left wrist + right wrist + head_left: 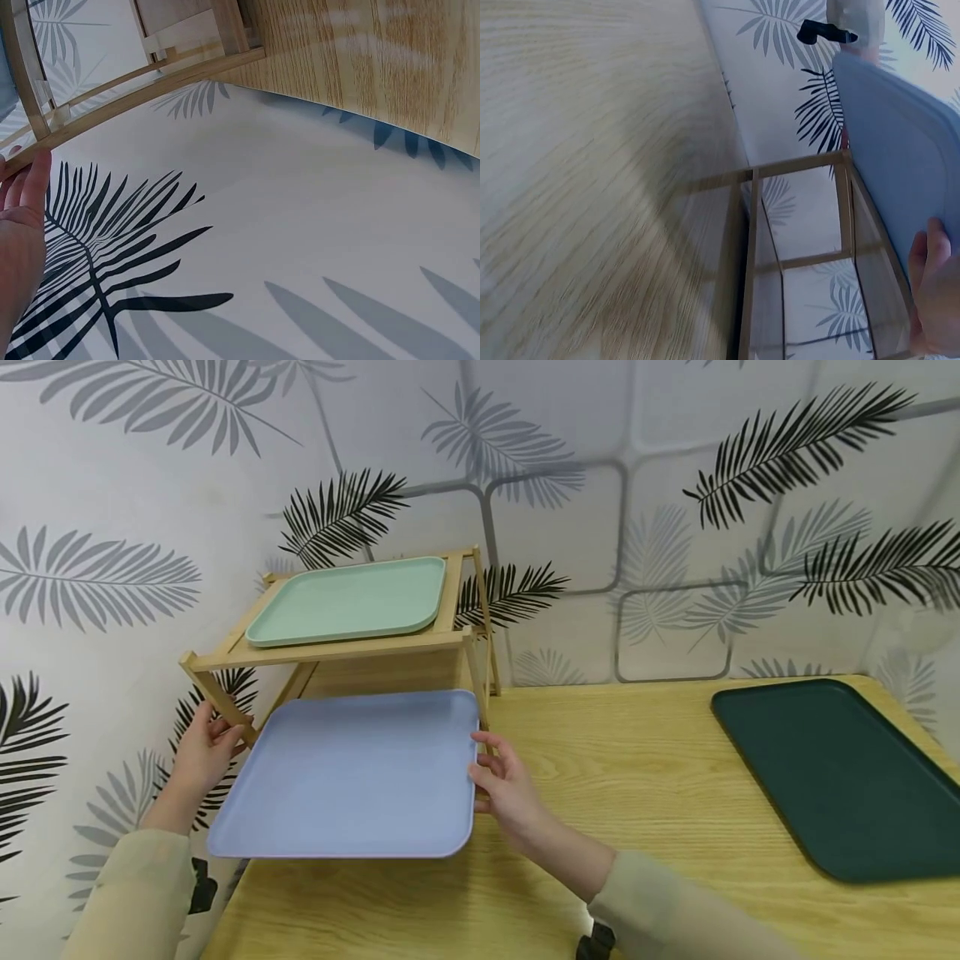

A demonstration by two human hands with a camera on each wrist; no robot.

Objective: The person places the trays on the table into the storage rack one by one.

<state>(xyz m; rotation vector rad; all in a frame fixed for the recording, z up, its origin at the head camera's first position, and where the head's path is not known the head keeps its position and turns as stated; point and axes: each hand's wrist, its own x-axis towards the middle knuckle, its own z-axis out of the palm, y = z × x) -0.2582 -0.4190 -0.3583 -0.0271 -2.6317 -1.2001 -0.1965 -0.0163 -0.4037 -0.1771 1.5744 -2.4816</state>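
Observation:
A light wooden two-tier rack [352,652] stands against the wall, with a mint green tray [348,597] lying on its top shelf. Below that shelf, a lavender-blue tray [360,777] sticks out past the rack's front, its rear part inside the frame. My left hand [206,752] grips the front left leg of the rack; in the left wrist view its fingers [34,180] lie against the wooden bar. My right hand [510,781] holds the right edge of the lavender-blue tray, close to the right leg. In the right wrist view, its fingers [928,251] touch that tray's underside.
A dark green tray [847,777] lies on the right side of the wood-grain table [600,760]. Behind and to the left, a leaf-patterned wall [555,543] borders the table.

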